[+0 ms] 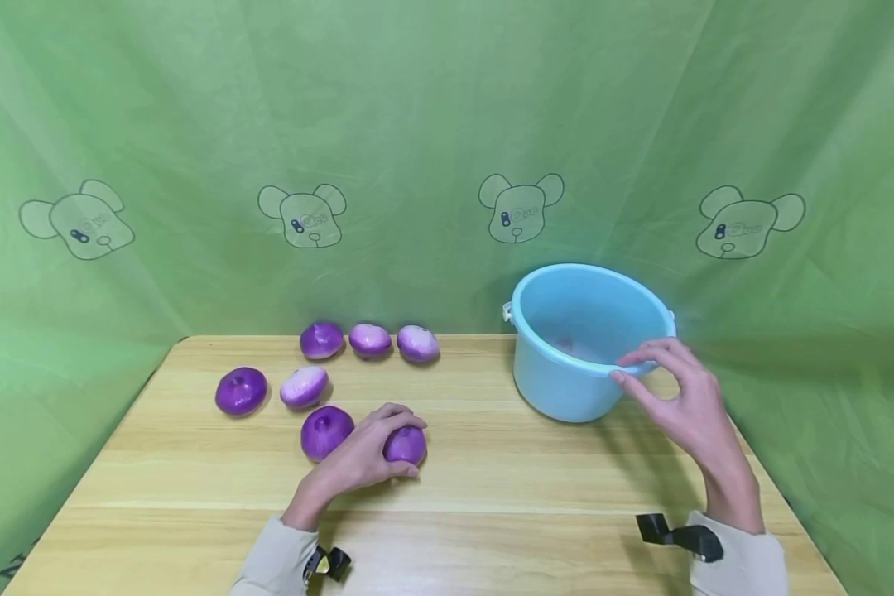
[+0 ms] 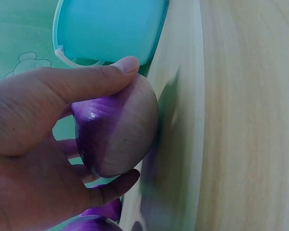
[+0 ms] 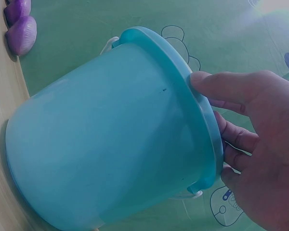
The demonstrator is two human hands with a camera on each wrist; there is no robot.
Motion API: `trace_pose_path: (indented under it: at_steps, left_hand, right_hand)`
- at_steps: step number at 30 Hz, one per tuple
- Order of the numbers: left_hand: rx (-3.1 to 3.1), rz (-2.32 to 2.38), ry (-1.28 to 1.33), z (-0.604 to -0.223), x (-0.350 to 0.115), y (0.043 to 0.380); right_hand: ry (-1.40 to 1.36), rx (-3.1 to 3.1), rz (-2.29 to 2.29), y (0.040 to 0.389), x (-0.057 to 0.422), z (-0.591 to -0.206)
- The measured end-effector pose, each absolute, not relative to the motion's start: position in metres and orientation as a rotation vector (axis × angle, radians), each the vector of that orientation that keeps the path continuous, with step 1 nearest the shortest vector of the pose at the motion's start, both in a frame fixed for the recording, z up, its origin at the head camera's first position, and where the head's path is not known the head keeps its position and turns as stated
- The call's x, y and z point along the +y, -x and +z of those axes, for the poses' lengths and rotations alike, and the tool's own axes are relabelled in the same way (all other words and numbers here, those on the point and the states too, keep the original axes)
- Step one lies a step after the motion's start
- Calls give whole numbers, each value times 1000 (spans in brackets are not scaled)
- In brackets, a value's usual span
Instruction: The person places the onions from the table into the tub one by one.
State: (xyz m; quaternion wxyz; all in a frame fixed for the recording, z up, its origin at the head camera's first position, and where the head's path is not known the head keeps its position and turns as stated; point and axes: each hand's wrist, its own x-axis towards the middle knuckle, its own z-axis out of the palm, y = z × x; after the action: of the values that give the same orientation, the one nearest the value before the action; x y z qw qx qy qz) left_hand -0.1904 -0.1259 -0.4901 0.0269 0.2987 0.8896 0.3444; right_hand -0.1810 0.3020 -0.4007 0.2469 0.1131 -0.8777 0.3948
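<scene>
My left hand (image 1: 365, 451) grips a purple onion (image 1: 406, 445) near the front middle of the table. In the left wrist view the thumb lies over one side of this onion (image 2: 118, 127) and the fingers curl round the other; whether it touches the wood I cannot tell. Just left of that hand sits another purple onion (image 1: 326, 432), partly covered by it. At the right, a light blue bucket (image 1: 559, 385) stands upright. My right hand (image 1: 681, 406) pinches its near rim, thumb outside and fingers over the edge, as the right wrist view of the bucket (image 3: 111, 130) also shows.
Further left lie a purple onion (image 1: 242, 391) and a paler one (image 1: 305, 386). Along the back edge are three more onions (image 1: 370, 340) in a row. A green curtain (image 1: 417, 124) hangs behind and beside the wooden table (image 1: 492, 530). A faint pinkish patch shows inside the bucket.
</scene>
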Motion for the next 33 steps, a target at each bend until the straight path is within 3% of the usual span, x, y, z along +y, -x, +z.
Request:
trace_pose_path:
  at_steps: [33]
  left_hand:
    - [2769, 1047, -951, -485, -125, 188]
  right_hand:
    - [-315, -2392, 1082, 181, 302, -400]
